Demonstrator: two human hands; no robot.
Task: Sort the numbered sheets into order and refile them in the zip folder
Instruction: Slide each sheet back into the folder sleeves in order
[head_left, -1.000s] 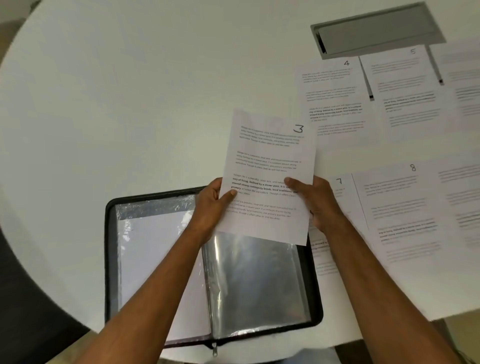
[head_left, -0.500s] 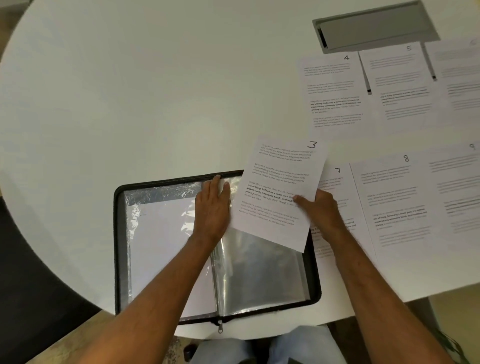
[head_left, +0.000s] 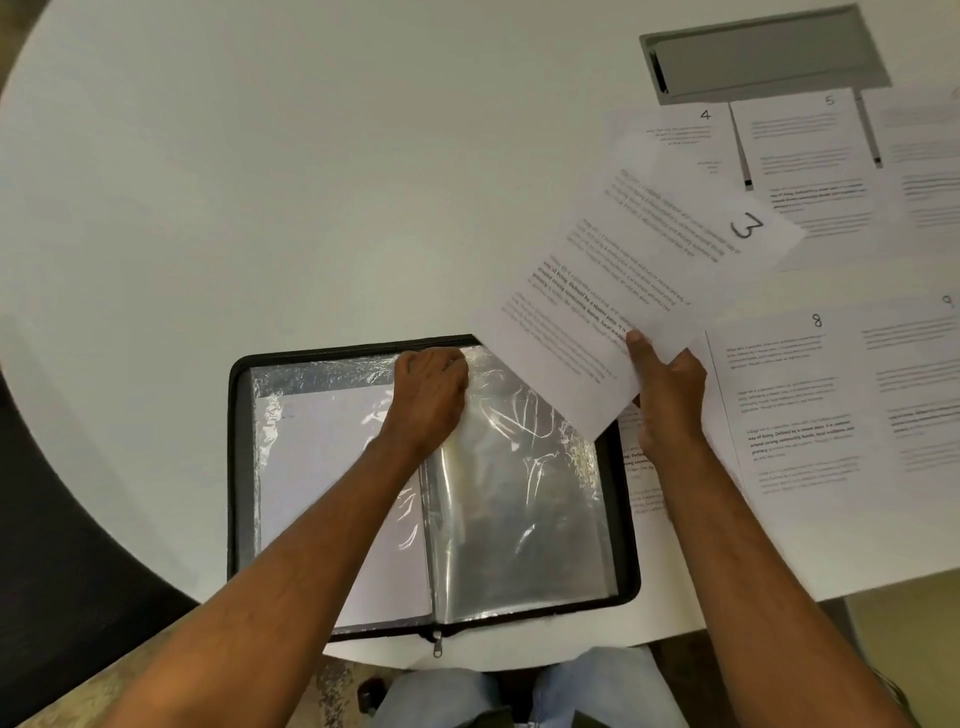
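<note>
White round tabletop (head_left: 260, 182). Sheet 3 (head_left: 623, 280) tilted above open zip folder (head_left: 239, 467), pinched at its lower edge by right hand (head_left: 670, 395). Left hand (head_left: 428, 395), fingers curled, gripping clear sleeve (head_left: 519, 493). Sheets 4 (head_left: 680, 135), 5 (head_left: 810, 150), 8 (head_left: 795, 405) beside.

Both bare forearms reach forward from the lower edge of view. The left hand (head_left: 430, 389) lies knuckles up, its fingers curled down and gripping the top of a clear sleeve (head_left: 511, 457) at the binder's spine. The right hand (head_left: 667, 395), off to its right and just nearer, pinches sheet 3 (head_left: 634, 275) by its lower edge, thumb on top, the sheet tilted away to the right.
</note>
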